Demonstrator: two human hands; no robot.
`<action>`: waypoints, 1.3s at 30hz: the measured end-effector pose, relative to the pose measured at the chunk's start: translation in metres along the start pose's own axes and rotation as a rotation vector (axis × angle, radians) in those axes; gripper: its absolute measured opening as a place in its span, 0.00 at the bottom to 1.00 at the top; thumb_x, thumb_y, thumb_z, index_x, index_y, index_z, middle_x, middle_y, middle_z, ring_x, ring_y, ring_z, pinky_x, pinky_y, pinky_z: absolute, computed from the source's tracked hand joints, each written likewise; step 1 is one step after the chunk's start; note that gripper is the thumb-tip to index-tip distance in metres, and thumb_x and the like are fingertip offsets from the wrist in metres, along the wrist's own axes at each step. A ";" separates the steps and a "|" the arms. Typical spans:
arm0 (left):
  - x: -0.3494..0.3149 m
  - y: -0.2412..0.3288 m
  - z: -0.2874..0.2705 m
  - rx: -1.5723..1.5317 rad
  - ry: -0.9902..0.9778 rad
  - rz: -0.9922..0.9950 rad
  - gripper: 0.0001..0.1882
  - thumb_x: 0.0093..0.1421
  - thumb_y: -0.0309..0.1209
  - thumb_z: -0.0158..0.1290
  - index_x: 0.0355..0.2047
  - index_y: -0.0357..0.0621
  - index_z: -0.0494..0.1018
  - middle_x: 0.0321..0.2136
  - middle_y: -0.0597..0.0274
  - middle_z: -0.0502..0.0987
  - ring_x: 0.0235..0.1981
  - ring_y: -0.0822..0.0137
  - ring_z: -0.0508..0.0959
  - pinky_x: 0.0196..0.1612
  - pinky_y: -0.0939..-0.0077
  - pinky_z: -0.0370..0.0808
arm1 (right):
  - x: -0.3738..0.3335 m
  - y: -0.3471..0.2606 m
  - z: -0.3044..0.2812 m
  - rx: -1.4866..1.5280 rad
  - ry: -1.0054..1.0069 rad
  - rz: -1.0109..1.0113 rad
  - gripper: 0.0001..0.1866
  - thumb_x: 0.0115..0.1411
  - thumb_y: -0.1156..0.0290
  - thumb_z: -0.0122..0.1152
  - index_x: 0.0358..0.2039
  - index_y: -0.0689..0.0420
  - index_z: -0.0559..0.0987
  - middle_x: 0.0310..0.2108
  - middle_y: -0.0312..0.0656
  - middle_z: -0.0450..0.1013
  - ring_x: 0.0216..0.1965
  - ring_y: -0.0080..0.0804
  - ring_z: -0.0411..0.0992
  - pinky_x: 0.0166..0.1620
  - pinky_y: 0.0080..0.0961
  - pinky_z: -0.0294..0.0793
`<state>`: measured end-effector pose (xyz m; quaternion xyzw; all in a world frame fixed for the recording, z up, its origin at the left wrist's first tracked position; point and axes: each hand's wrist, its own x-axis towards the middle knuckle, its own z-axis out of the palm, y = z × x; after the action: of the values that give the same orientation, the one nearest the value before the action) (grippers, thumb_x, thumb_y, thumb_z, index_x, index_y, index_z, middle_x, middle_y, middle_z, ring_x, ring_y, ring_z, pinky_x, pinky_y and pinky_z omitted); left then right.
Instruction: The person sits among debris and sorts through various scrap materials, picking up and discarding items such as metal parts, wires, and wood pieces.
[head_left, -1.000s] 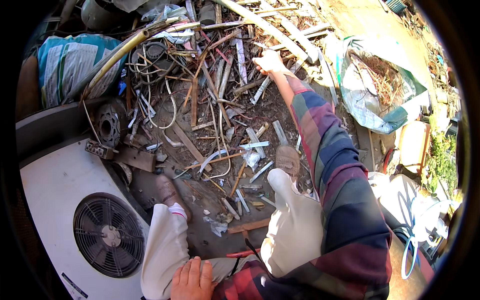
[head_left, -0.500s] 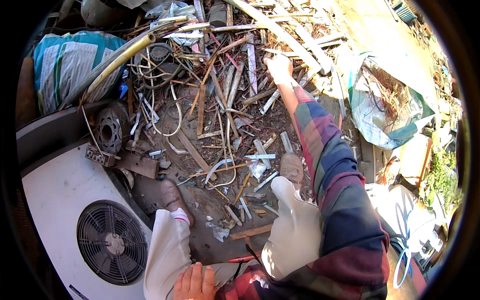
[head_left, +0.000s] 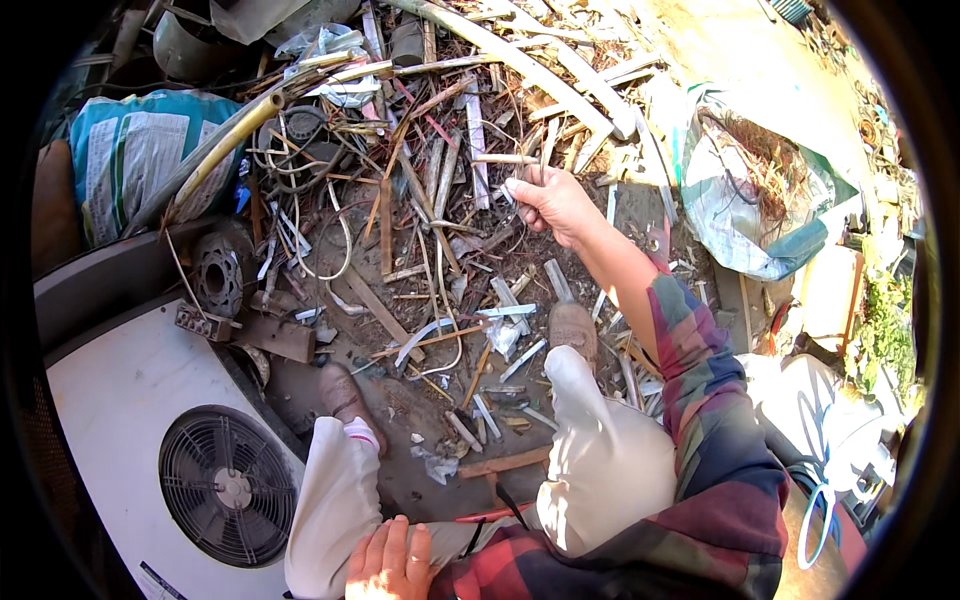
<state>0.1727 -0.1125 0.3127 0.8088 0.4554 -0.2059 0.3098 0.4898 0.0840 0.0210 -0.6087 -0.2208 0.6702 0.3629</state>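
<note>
My right hand (head_left: pixel 552 203) is stretched out to the upper middle of the frame, fingers pinched on a thin pale strip (head_left: pixel 505 158) whose long axis runs left from my grip over the scrap pile (head_left: pixel 400 230). My left hand (head_left: pixel 388 560) rests flat and empty on my knee, bottom centre, far from the strip.

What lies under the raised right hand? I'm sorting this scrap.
Under the right hand: thin grey wires and wooden slats on brown dirt. Deeper layers are covered.
</note>
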 end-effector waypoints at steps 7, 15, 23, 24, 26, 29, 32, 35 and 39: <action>-0.006 0.007 0.004 0.052 -0.023 -0.022 0.28 0.51 0.32 0.58 0.53 0.40 0.66 0.50 0.51 0.70 0.48 0.52 0.73 0.48 0.60 0.72 | -0.057 0.005 0.017 -0.169 -0.207 -0.178 0.10 0.58 0.68 0.62 0.32 0.60 0.72 0.24 0.35 0.72 0.17 0.17 0.66 0.20 0.16 0.67; -0.016 0.009 0.004 0.026 0.187 -0.084 0.32 0.44 0.29 0.63 0.50 0.39 0.66 0.48 0.49 0.69 0.44 0.52 0.74 0.46 0.62 0.72 | -0.137 -0.003 0.072 -0.122 -0.426 -0.193 0.10 0.60 0.68 0.62 0.38 0.58 0.75 0.22 0.29 0.68 0.18 0.13 0.63 0.21 0.14 0.64; -0.028 0.016 0.024 -0.217 0.553 -0.157 0.31 0.54 0.34 0.61 0.54 0.34 0.62 0.47 0.43 0.73 0.46 0.49 0.76 0.47 0.65 0.74 | -0.225 0.019 0.128 -0.418 -0.747 -0.347 0.14 0.58 0.64 0.63 0.35 0.62 0.73 0.22 0.39 0.69 0.25 0.24 0.63 0.30 0.26 0.67; -0.016 0.015 0.034 -0.298 0.524 -0.145 0.30 0.55 0.36 0.61 0.54 0.35 0.63 0.42 0.45 0.76 0.43 0.52 0.78 0.45 0.66 0.75 | -0.227 0.030 0.115 -0.500 -0.735 -0.503 0.15 0.59 0.64 0.63 0.35 0.62 0.72 0.21 0.41 0.69 0.25 0.26 0.63 0.31 0.29 0.67; -0.025 0.023 0.035 -0.455 0.458 -0.217 0.29 0.57 0.37 0.60 0.54 0.37 0.63 0.35 0.51 0.79 0.35 0.58 0.80 0.38 0.70 0.76 | -0.250 0.017 0.120 -0.660 -0.811 -0.492 0.15 0.59 0.64 0.62 0.33 0.63 0.70 0.22 0.47 0.68 0.24 0.33 0.65 0.30 0.32 0.67; -0.026 0.019 0.047 -0.498 0.583 -0.175 0.19 0.57 0.37 0.58 0.43 0.38 0.70 0.29 0.52 0.79 0.29 0.53 0.80 0.31 0.67 0.75 | -0.265 0.009 0.125 -0.632 -0.851 -0.763 0.15 0.59 0.64 0.61 0.32 0.63 0.69 0.24 0.53 0.69 0.23 0.42 0.63 0.30 0.33 0.66; -0.027 0.017 0.041 -0.431 0.665 -0.133 0.14 0.57 0.35 0.57 0.39 0.39 0.73 0.25 0.50 0.78 0.28 0.51 0.79 0.30 0.66 0.75 | -0.265 0.007 0.126 -0.620 -0.816 -0.770 0.15 0.59 0.65 0.62 0.32 0.63 0.69 0.22 0.46 0.70 0.25 0.31 0.70 0.29 0.29 0.68; -0.019 0.003 0.054 -0.280 0.726 -0.052 0.11 0.55 0.34 0.57 0.35 0.42 0.73 0.22 0.52 0.78 0.25 0.50 0.79 0.29 0.62 0.75 | -0.260 0.003 0.107 -0.305 -0.694 -0.345 0.11 0.60 0.66 0.60 0.30 0.61 0.71 0.18 0.36 0.69 0.18 0.19 0.68 0.22 0.21 0.69; -0.025 -0.008 0.055 0.006 0.612 -0.109 0.09 0.55 0.35 0.57 0.32 0.45 0.72 0.19 0.52 0.76 0.22 0.53 0.78 0.25 0.59 0.73 | -0.235 -0.031 0.080 -0.034 -0.379 -0.194 0.10 0.61 0.66 0.59 0.33 0.59 0.72 0.24 0.36 0.73 0.18 0.19 0.69 0.22 0.17 0.69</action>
<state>0.1502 -0.1624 0.2854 0.8086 0.5695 0.0295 0.1444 0.4172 -0.0615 0.2109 -0.4538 -0.3538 0.7308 0.3672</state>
